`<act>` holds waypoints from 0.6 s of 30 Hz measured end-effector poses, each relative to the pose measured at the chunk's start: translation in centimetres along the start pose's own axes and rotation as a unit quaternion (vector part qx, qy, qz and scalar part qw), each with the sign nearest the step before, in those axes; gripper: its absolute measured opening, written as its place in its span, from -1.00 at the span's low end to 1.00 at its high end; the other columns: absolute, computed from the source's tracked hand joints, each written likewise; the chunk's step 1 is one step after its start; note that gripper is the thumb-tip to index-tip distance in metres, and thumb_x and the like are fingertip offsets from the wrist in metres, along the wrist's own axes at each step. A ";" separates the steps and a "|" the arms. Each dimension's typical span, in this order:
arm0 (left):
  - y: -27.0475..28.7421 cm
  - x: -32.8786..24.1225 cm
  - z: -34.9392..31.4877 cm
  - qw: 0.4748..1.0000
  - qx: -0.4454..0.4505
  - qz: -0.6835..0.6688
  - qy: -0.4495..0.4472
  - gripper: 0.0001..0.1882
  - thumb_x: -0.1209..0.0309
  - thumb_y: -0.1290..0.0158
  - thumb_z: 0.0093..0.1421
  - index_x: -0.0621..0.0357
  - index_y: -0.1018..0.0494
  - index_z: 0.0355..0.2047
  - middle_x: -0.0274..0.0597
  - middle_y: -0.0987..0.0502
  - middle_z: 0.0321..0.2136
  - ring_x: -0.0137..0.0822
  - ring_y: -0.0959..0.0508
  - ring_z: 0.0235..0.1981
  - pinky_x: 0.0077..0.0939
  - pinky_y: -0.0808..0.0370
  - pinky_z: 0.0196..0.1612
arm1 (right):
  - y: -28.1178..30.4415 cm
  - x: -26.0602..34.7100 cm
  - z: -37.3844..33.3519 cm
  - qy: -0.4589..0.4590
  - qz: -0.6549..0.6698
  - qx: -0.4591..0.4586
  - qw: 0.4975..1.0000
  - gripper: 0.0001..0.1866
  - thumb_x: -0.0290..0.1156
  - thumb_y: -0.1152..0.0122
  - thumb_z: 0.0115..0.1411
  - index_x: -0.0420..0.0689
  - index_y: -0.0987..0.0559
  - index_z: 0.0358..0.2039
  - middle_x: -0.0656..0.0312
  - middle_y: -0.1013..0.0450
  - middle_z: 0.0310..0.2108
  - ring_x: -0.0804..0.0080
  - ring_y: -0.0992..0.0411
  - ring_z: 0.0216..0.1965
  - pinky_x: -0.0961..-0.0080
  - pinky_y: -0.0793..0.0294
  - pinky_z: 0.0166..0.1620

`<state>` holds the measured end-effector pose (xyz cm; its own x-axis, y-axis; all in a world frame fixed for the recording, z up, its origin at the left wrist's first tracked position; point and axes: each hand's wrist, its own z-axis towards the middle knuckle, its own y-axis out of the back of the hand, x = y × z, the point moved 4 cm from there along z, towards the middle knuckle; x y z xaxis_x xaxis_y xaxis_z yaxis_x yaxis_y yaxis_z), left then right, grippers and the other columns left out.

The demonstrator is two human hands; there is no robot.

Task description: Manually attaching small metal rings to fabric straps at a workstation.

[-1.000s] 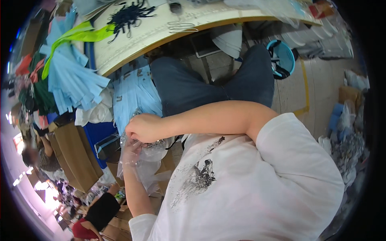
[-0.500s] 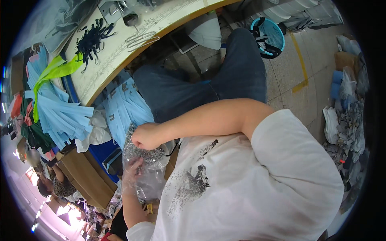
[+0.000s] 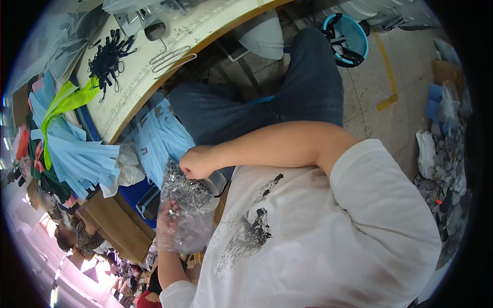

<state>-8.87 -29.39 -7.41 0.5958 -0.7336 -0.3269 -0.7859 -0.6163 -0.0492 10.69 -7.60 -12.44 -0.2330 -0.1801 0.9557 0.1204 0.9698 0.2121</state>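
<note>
A clear plastic bag [image 3: 192, 233] filled with small shiny silver-grey pieces [image 3: 191, 194] sits at my left side. My left hand [image 3: 168, 214] grips the bag, its curled fingers showing blurrily through the film. Across my body reaches my right arm; my right hand [image 3: 198, 162] is closed just above the silver pieces, at the bag's upper end. What its fingers hold, if anything, is hidden. Beside that hand hang light blue fabric strips [image 3: 160, 136] with small dark metallic pieces on them.
A curved white worktable [image 3: 126, 97] carries a bundle of dark cord loops [image 3: 109, 60] and a bent wire rack [image 3: 172, 57]. More blue strips [image 3: 82, 159] and a lime-green strip [image 3: 61, 105] lie left. A cardboard box [image 3: 115, 226], turquoise basket [image 3: 354, 38] and scrap pile [image 3: 444, 159] surround me.
My right hand has lifted up and to the right from the silver pieces, uncovering more of them. My left hand keeps its place on the bag. The view has shifted slightly.
</note>
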 end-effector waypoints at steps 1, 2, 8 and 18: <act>0.4 0.5 0.1 1.000 0.016 -0.003 -0.002 -0.76 0.19 -0.06 0.27 0.11 -0.45 -0.34 -0.34 -0.41 -0.47 -0.41 -0.37 -0.50 -0.74 -0.16 -0.71 | 0.1 -0.1 -0.1 0.002 0.000 0.003 1.000 -0.83 -0.27 -0.22 0.08 -0.07 -0.61 -0.38 0.13 -0.56 -0.34 0.14 -0.52 -0.21 0.26 -0.47 -0.17; 0.6 1.0 0.2 1.000 0.015 -0.005 -0.003 -0.76 0.19 -0.06 0.27 0.11 -0.45 -0.34 -0.34 -0.41 -0.47 -0.41 -0.37 -0.50 -0.74 -0.16 -0.71 | 0.3 -0.3 -0.3 -0.007 0.003 0.002 1.000 -0.83 -0.27 -0.21 0.08 -0.07 -0.61 -0.37 0.13 -0.55 -0.33 0.15 -0.52 -0.21 0.26 -0.47 -0.17; -0.1 3.3 -1.5 0.987 0.009 -0.113 0.115 -0.69 0.11 -0.08 0.25 -0.03 -0.36 -0.53 -0.39 -0.30 -0.59 -0.47 -0.25 -0.65 -0.73 -0.08 -0.77 | 1.1 -1.3 -1.4 -0.050 0.019 0.014 0.998 -0.81 -0.26 -0.20 0.12 -0.07 -0.61 -0.33 0.13 -0.55 -0.30 0.16 -0.51 -0.20 0.28 -0.47 -0.16; 1.7 2.2 -2.2 0.996 -0.075 -0.037 -0.015 -0.65 0.05 -0.04 0.26 -0.05 -0.32 -0.55 -0.41 -0.25 -0.63 -0.54 -0.21 -0.69 -0.77 0.02 -0.78 | -0.1 -2.0 -1.2 -0.049 0.016 0.023 0.998 -0.77 -0.24 -0.19 0.15 -0.12 -0.60 -0.27 0.12 -0.55 -0.27 0.17 -0.51 -0.19 0.29 -0.46 -0.15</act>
<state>-8.53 -32.71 -6.17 0.6446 -0.6771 -0.3550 -0.7052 -0.7059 0.0658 12.33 -7.57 -14.09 -0.3241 -0.1339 0.9365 0.0845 0.9819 0.1697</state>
